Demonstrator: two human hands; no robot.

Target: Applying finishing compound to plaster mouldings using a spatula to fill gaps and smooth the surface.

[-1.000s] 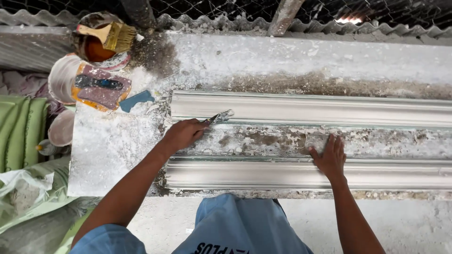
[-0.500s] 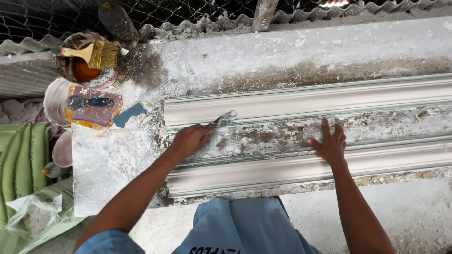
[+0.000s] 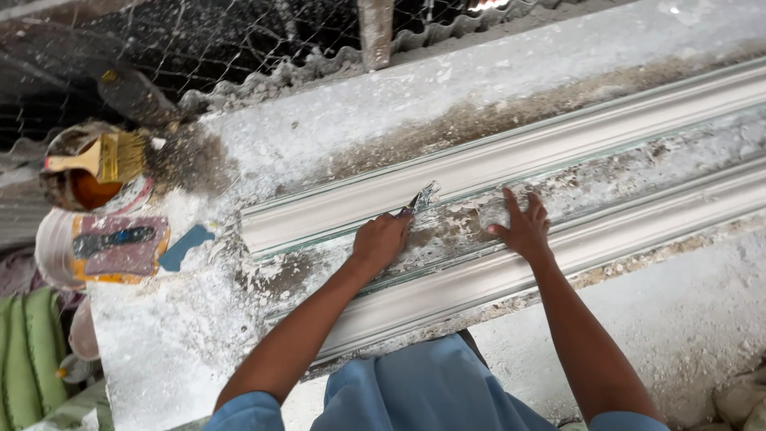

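The right hand (image 3: 523,227) has slid left along the white plaster cornice moulding (image 3: 606,231) and now lies flat close beside the left hand (image 3: 381,239), where a second ago the two were well apart. The left hand's small plaster-caked scraper blade (image 3: 423,197) now points up just left of the right fingers (image 3: 511,199). The whole moulding now runs tilted across the view, its right end higher.

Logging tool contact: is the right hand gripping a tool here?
No, the right hand lies flat and empty on the moulding; the left hand holds the scraper.
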